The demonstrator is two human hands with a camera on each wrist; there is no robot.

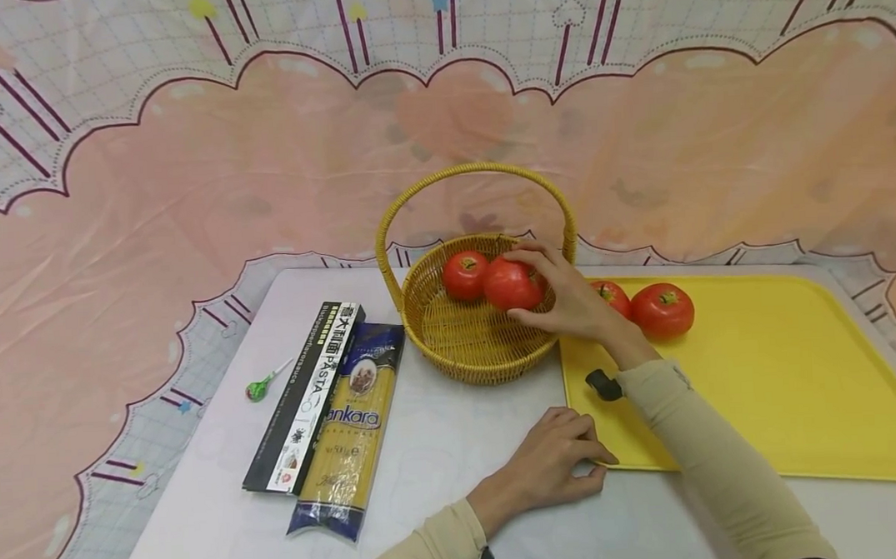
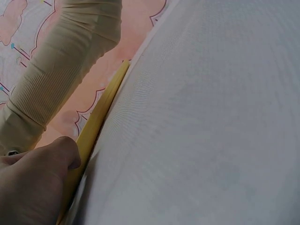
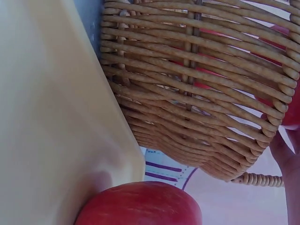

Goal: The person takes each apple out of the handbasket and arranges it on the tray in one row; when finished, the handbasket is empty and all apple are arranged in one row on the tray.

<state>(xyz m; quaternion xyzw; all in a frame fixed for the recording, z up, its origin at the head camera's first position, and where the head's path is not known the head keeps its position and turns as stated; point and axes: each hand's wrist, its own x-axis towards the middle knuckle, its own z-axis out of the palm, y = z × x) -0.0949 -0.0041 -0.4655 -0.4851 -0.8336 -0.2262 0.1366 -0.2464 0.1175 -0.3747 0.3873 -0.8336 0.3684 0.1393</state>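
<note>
Right hand [image 1: 566,295] grasping a red tomato [image 1: 510,285] over the wicker basket [image 1: 482,372].
The right grip has fingers and thumb curled around the fruit, next to a second tomato [image 1: 463,275] inside the basket; the left hand [image 1: 549,463] pinches the near left corner of the yellow tray [image 1: 782,373], where two more tomatoes [image 1: 663,312] sit by the far edge, and a pasta packet [image 1: 357,438] lies left on the tabletop [image 1: 441,455].

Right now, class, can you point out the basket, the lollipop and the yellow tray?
Basket [image 1: 461,331], head view: bare woven bottom.
Lollipop [image 1: 256,391], head view: green top.
Yellow tray [image 1: 767,366], head view: bare middle.
</note>
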